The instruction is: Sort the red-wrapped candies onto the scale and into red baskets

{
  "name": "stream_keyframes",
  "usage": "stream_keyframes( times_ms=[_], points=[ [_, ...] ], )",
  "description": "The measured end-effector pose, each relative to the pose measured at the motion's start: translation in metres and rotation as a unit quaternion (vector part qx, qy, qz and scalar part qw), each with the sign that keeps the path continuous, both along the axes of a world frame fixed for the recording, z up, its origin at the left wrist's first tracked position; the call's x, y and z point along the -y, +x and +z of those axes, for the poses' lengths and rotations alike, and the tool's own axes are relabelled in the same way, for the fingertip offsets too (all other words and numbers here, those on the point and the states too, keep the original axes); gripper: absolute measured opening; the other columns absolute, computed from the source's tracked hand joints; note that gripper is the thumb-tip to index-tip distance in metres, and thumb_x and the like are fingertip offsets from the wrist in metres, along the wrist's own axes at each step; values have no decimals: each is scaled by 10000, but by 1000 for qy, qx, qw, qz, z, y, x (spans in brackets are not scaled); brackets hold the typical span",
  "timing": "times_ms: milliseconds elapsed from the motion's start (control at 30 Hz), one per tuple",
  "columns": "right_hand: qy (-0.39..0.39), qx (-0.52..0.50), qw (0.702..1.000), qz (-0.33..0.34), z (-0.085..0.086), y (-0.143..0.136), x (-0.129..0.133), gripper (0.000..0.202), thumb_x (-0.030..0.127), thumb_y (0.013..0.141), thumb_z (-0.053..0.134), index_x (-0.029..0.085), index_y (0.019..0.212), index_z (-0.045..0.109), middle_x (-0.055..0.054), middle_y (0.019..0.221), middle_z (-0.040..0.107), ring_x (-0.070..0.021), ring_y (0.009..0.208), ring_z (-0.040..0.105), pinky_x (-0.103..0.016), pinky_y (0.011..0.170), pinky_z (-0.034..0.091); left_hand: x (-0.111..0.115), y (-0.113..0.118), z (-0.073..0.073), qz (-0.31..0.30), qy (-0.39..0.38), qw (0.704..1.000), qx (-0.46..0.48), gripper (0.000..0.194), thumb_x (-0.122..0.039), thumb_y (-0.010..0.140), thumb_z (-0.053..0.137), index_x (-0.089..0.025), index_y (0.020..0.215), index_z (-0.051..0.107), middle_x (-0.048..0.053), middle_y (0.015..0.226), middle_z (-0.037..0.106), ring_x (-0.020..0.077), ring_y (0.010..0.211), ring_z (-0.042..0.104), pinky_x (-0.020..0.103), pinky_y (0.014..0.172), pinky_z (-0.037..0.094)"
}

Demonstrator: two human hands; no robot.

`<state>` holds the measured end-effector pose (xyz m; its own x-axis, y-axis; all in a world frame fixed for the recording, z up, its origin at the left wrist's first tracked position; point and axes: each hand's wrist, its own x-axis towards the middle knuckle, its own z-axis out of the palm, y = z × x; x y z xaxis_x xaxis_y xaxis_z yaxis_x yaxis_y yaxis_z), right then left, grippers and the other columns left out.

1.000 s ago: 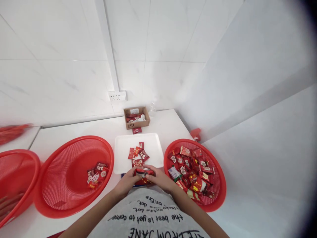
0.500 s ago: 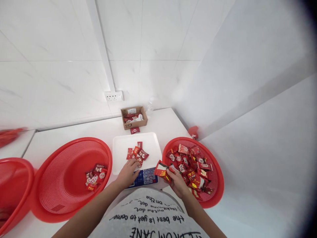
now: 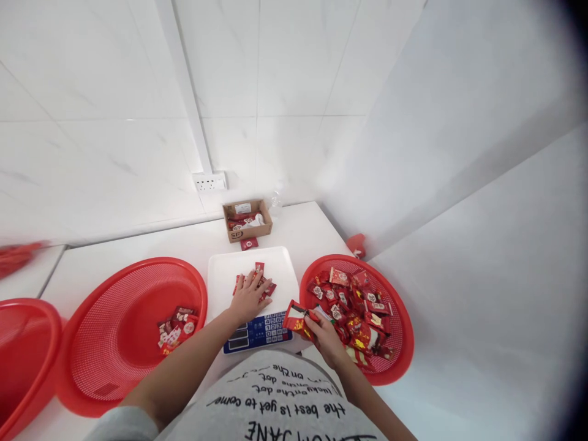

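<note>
My left hand (image 3: 248, 299) lies with spread fingers over several small red packets (image 3: 260, 267) on the white pan (image 3: 225, 263) of a weighing scale. It partly hides them, and I see no packet gripped. Below the pan shows the scale's blue keypad panel (image 3: 260, 331). In front of the right basket, my right hand (image 3: 324, 335) is closed around red packets (image 3: 296, 315), one with a white and black part; how many it holds I cannot tell. The right red basket (image 3: 407, 331) contains a heap of red and gold packets (image 3: 353, 306).
Left of the scale stands a red mesh basket (image 3: 105, 300) with a small pile of red packets (image 3: 178, 327). Another red basket (image 3: 27, 367) is at the far left. Behind the scale sit a cardboard box (image 3: 248, 231) of packets and a single red packet (image 3: 248, 244). A wall rises on the right.
My left hand has moved forward from the near edge of the packets to spread over them, uncovering more of the blue panel. The right hand keeps its packets in nearly the same place.
</note>
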<state>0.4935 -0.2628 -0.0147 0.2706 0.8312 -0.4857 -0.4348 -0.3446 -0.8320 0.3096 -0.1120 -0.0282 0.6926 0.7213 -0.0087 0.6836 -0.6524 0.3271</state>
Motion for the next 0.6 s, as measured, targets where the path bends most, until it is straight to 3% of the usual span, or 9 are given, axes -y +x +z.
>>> stream_keyframes(
  times_ms=[333,500,600],
  points=[
    [2,-8,1000,5,-4,1,0,382,445,652,703,194,921,600,-23,892,657,-173,793,627,-303,717,515,1,-14,1,-44,9,999,4,566,-473,808,497,-301,1336,389,76,1429,347,297,1330,228,526,1075,77],
    [1,-5,1000,11,-6,2,-1,386,459,659,693,196,926,599,-31,905,656,-182,798,630,-319,713,527,3,-5,4,18,41,999,28,633,-525,801,478,-261,1362,354,109,1471,248,334,1348,158,555,1065,55],
    [2,-1,1000,10,-4,2,-1,390,462,657,694,193,923,599,-30,899,656,-181,804,629,-312,710,527,2,4,1,64,40,997,29,634,-559,807,439,-248,1355,370,116,1457,279,354,1346,153,579,1050,67]
  ],
)
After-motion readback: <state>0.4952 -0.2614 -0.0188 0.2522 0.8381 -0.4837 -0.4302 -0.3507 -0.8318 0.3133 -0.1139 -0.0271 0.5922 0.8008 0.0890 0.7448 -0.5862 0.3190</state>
